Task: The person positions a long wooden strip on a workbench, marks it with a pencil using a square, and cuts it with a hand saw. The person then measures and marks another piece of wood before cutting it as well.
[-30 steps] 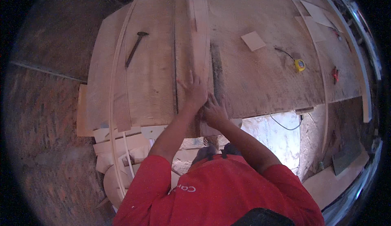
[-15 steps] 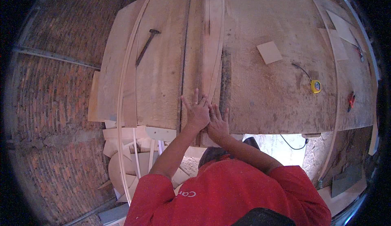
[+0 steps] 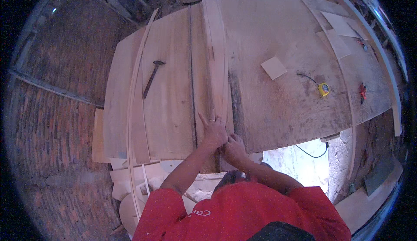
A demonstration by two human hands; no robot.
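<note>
Head view, with clock hours read from the paired hands. The long, pale, tapering wooden board [image 3: 218, 67] ran from the hands toward twelve o'clock, lying along the broad, tan, sheet-wood work surface [image 3: 286, 115]. The bare left hand [image 3: 213, 133] rested at the board's near end, its fingers spread (one bore a ring). The bare right hand [image 3: 235, 150] lay just beside it, at about four o'clock from the left hand, with its fingers curled; whether they pinched anything could not be told.

At ten to eleven o'clock lay a dark, long-handled hammer [image 3: 152, 79], well apart from the hands. Beyond it, near ten o'clock, a long, thin, pale wooden strip [image 3: 133, 97] crossed the surface and overhung its near edge. A flat, pale, square wooden piece [image 3: 273, 68] lay at one o'clock, and a yellow-cased tape measure [image 3: 323, 89] at two, near that piece. Farther out, between two and three o'clock, was a small red-and-dark hand tool [image 3: 363, 92], its exact kind too small to tell. A reddish brick wall [image 3: 56, 154] stood at nine o'clock; the red shirt [image 3: 247, 206] filled six.
</note>
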